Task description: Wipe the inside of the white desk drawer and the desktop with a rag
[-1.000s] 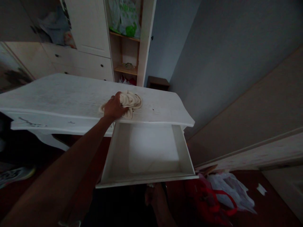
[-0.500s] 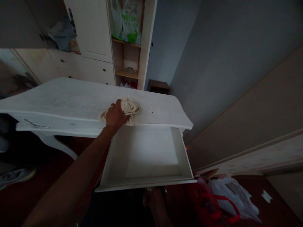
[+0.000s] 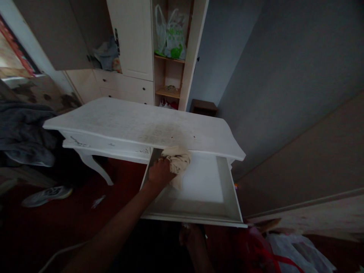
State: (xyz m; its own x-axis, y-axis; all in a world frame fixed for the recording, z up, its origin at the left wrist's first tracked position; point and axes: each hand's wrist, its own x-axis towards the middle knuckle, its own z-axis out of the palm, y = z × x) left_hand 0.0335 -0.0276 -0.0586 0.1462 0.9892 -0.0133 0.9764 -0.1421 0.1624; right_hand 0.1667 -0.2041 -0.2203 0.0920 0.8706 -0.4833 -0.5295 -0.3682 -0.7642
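Head view: cloth (image 3: 179, 158) in left hand (image 3: 160, 173), apparently over drawer (image 3: 204, 183).

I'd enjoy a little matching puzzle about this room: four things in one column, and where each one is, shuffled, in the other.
1. cloth
2. right hand
3. shoe
4. plastic bag

A. on a shelf
B. held by the left hand
C. on the red floor
D. near the front of the drawer

Pairs: 1-B, 2-D, 3-C, 4-A

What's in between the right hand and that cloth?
The front panel of the open drawer stands between them: the right hand is on its near side, and the left hand holds the cloth beyond it.
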